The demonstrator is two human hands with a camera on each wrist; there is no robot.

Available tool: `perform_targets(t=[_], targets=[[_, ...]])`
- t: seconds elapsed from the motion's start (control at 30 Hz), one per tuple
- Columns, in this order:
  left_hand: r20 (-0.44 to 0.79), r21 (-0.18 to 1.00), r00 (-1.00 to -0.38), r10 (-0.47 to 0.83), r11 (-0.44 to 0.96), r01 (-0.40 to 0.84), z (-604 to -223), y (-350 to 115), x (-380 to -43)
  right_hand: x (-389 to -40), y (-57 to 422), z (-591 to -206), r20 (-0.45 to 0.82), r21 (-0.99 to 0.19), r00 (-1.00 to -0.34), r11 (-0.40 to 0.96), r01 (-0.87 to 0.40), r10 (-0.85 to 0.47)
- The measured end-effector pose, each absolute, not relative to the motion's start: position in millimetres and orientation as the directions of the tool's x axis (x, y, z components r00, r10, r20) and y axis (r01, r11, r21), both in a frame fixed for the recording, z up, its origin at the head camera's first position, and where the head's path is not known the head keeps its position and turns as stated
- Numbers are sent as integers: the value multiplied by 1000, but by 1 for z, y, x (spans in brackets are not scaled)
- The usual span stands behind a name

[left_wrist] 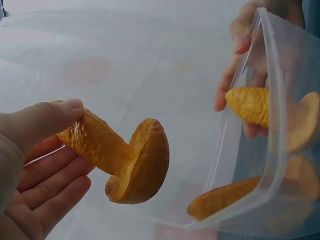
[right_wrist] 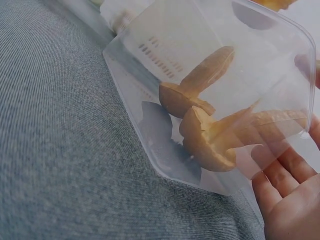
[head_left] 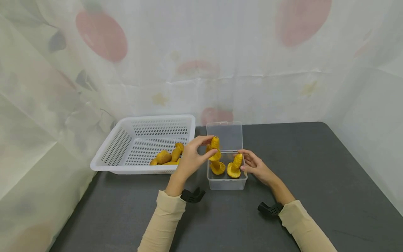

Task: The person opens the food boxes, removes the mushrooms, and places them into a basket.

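Soft light (wrist views dimmer)

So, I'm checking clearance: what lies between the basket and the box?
A strip of dark table, partly hidden by the left hand, in the head view.

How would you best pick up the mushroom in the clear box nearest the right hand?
I'd probably pinch that mushroom by its upper stem, coming from above: it rests on its wide cap, stem leaning up toward the open top of the box, whose walls surround the cap.
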State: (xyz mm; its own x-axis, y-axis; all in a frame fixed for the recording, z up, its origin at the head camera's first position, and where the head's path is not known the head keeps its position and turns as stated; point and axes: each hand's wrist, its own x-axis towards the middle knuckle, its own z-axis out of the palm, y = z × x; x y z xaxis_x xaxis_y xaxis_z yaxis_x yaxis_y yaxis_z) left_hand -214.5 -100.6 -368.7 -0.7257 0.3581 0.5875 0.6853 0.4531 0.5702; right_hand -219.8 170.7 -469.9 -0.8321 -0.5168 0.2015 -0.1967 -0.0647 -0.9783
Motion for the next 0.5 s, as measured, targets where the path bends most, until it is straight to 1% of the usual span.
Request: perform_targets(t=[0.23,0.43,0.5], targets=[[606,565,-735,306,486,667,-367,-116,-214,-220,171,-470,195,-979,-840,-52,-196,-507],[611,585,-744,270,479,654,-368,-128,-216,-220,171,-470,191,-980,-840,-42,-197,-508],[601,595,-756,257,488,639,-368,-132,-216,-221,171,-471,194,-979,-837,-45,-200,-511]])
